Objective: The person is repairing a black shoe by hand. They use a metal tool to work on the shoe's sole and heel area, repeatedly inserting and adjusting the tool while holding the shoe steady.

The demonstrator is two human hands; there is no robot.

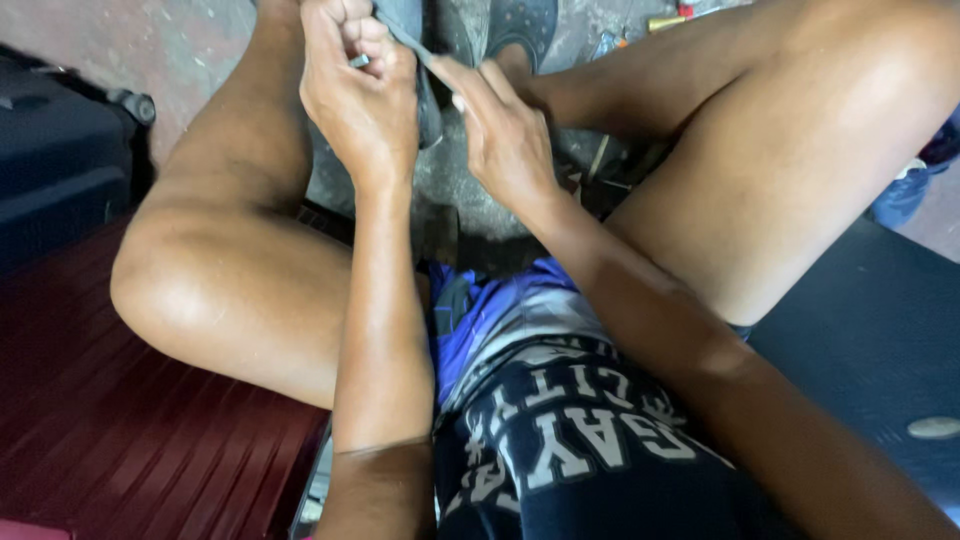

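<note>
Left hand: the left hand [358, 95] was curled tight, fingers pinching the dark strip [403, 38] near its upper end.
Right hand: the right hand [505, 135] pinched the same strip lower down, thumb and forefinger pressed together.
Strip: taut between both hands, perhaps rubber; too blurred to be sure.
Beyond the hands: a dark shoe sole [520, 25] on the concrete floor [190, 40].

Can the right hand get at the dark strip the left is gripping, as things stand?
Probably yes: the right hand already pinches the dark strip right beside the left hand, with nothing between them.
</note>
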